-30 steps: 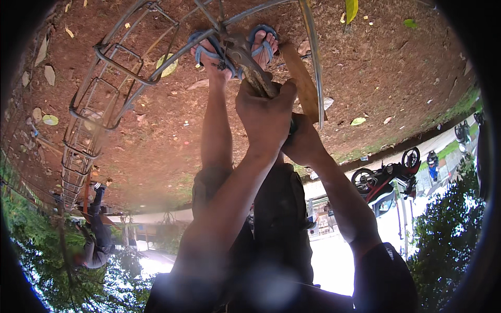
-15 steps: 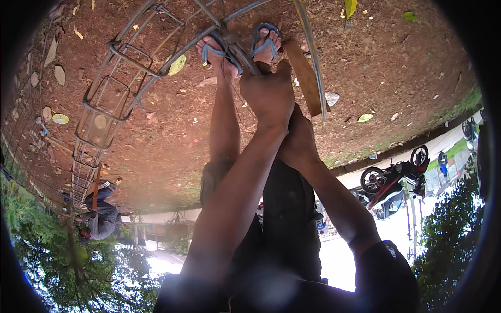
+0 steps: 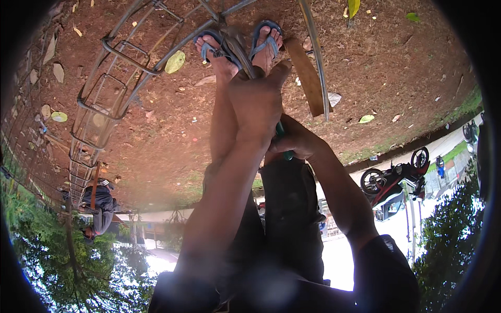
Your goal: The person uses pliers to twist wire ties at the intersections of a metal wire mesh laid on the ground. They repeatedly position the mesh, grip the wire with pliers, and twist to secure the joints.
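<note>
Steel rods (image 3: 237,49) of a rebar cage (image 3: 112,88) lie on bare red soil between two blue sandals (image 3: 261,39). Left hand (image 3: 255,101) is closed around the rods. Right hand (image 3: 297,141) is closed on a green-handled tool (image 3: 284,143). Wooden plank (image 3: 305,78) lies just beside.

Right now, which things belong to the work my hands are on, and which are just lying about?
In the work: left hand on the grey steel bars between the blue sandals; right hand gripping a green-handled tool; welded rebar cage.

Lying about: brown wooden plank, fallen yellow leaves, parked motorcycle.
</note>
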